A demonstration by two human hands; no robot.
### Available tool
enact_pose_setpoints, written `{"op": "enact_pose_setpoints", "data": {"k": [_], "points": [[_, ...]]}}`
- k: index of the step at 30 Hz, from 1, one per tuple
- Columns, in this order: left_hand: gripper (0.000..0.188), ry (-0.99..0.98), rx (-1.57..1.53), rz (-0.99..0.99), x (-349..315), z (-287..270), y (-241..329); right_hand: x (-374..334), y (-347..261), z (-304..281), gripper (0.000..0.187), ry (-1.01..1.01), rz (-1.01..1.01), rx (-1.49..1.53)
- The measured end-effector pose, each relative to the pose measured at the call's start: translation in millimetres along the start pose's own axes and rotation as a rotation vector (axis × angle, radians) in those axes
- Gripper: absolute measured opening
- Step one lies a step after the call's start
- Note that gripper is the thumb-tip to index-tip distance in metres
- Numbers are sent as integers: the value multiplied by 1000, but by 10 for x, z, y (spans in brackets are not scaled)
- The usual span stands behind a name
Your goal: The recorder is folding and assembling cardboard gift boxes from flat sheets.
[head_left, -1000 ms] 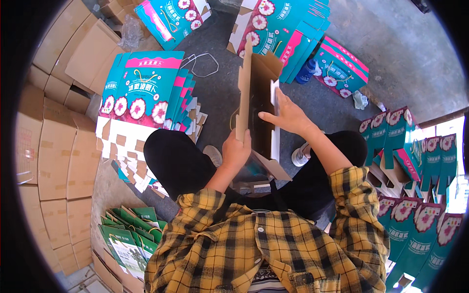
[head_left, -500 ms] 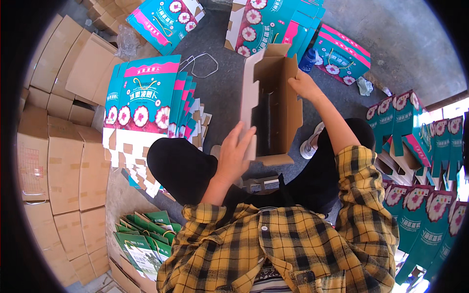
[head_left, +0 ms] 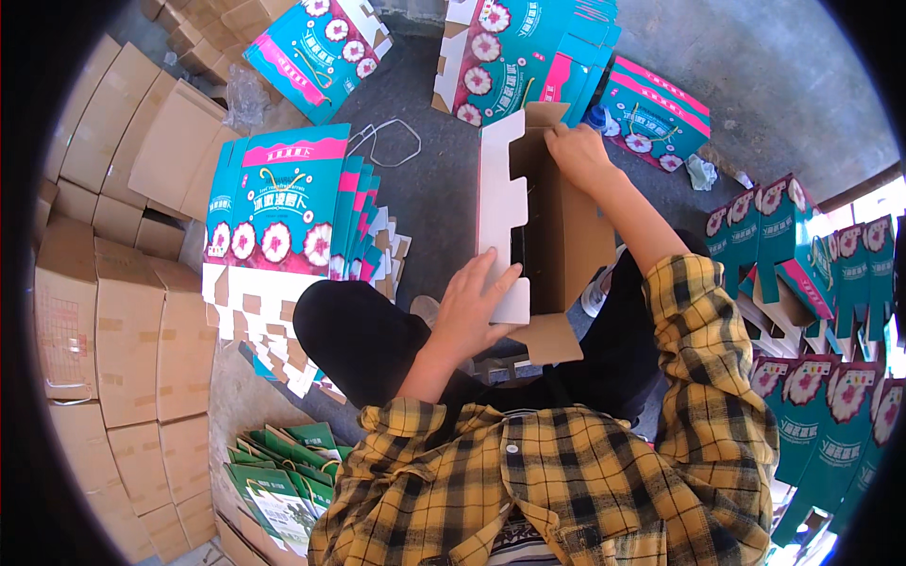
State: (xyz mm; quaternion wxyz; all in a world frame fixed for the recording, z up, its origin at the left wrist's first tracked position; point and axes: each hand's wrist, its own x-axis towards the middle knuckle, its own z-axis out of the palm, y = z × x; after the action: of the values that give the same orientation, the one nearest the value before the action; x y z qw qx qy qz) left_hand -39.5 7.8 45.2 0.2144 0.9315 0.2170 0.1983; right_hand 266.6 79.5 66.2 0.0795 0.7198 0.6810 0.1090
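Observation:
A carton (head_left: 587, 241) with brown insides stands tilted between my knees, its open top facing me. Its white notched flap (head_left: 497, 189) folds along the left side, and a brown end flap (head_left: 550, 338) sticks out at the near end. My left hand (head_left: 472, 304) grips the near left corner by the white flap, fingers somewhat apart. At the far end, my right hand (head_left: 580, 156) is closed on the edge by the far brown flap (head_left: 547, 115). The carton's printed outside is mostly hidden.
Flat teal-and-pink cartons (head_left: 274, 203) are stacked left of my knee, more (head_left: 528, 47) ahead. Brown boxes (head_left: 127, 321) pile along the left wall. Green bags (head_left: 283, 472) sit lower left. Teal cartons (head_left: 802, 406) stand at right. A white strap loop (head_left: 396, 141) lies on the floor.
The carton has tipped and shifted right and nearer to me, showing more of its white flap. My right hand has moved up to the far corner; my left hand has moved slightly right and down.

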Motion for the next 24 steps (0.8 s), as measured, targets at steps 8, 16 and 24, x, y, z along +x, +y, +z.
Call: {"op": "enact_pose_setpoints", "data": {"k": [8,16,24], "points": [[68,-136,45,19,66,43,-17,207,238,276,52,519,400,613],[65,-137,-171,73,-126,70,-16,159,219,360,35,82,231,536],[59,192,371,-14,127,635,335,58,62,332,54,-3,241,254]]}}
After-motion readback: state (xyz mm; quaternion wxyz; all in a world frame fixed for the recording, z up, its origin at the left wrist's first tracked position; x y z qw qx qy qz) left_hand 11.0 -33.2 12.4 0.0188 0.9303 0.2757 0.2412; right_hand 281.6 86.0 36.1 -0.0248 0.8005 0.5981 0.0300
